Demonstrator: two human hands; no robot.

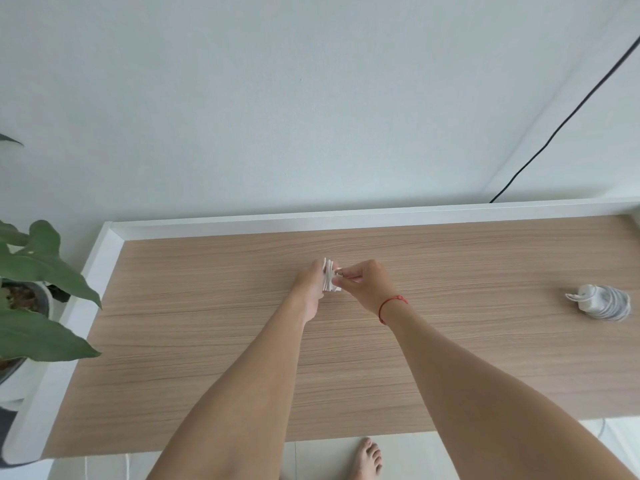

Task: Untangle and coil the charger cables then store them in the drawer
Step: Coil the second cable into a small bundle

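Both hands meet mid-table: left hand (309,289) and right hand (363,284) pinch one white cable bundle (329,279) between them. A second coiled cable (604,302) lies well apart, far right.

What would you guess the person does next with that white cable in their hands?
Probably tuck the loose end in: the left hand holds the coiled cable while the right hand pinches its end. Another coil already lies on the table.

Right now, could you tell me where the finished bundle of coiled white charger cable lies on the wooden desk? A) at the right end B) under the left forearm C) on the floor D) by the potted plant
A: the coiled white cable bundle lies at the desk's right end, apart from both hands.
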